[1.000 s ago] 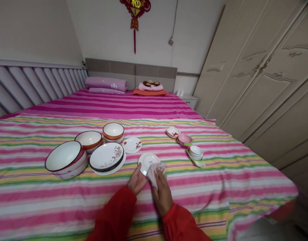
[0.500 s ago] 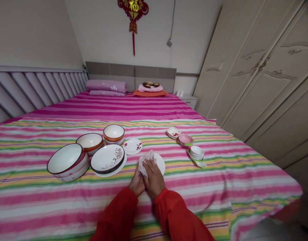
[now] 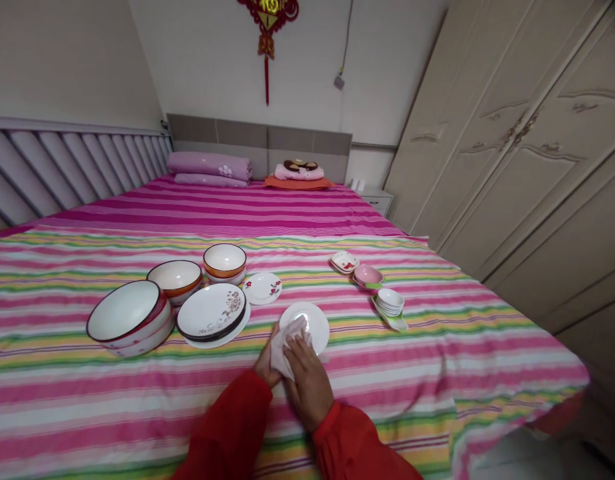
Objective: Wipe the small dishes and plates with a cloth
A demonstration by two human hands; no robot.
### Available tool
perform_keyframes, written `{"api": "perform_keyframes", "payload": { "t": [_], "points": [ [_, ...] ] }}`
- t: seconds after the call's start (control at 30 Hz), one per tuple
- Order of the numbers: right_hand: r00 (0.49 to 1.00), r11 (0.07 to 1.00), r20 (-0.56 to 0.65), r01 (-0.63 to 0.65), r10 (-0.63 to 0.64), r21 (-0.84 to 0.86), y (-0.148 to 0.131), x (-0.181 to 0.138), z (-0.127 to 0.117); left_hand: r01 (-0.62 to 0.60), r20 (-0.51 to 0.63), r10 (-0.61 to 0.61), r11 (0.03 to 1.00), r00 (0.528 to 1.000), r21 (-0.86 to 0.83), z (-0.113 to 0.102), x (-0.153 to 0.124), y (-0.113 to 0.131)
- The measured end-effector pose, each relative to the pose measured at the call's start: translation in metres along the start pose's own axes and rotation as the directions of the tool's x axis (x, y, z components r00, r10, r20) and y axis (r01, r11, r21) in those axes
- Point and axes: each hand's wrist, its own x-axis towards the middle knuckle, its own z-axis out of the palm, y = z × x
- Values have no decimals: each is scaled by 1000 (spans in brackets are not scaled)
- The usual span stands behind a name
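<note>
A small white plate lies on the striped bedsheet in front of me. My right hand presses a crumpled white cloth onto the plate's near left edge, fingers closed around the cloth. Mostly hidden behind that cloth and the right hand, my left hand sits at the plate's left rim and seems to steady it. Both arms wear red sleeves.
Left of the plate stand a stack of flower-patterned plates, a big red-rimmed bowl, two orange-banded bowls and a small flowered saucer. To the right lie small dishes and stacked little white bowls. A wardrobe stands at right.
My right hand has swept the cloth from the plate's right side across to its near left edge. The plate has shifted slightly right on the sheet.
</note>
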Motion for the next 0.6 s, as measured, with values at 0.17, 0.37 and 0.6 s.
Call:
{"api": "perform_keyframes", "payload": {
  "t": [0.17, 0.37, 0.6],
  "points": [
    [997, 998, 65, -49, 51, -28, 3, 41, 1, -197, 24, 199, 978, 980, -76, -4, 4, -3],
    [976, 979, -79, -205, 203, -21, 28, 68, -3, -180, 53, 184, 982, 982, -63, -1, 7, -3],
    [920, 949, -238, -289, 311, 122, 50, 23, -16, -158, 124, 158, 987, 980, -13, 5, 6, -3]
  ]
}}
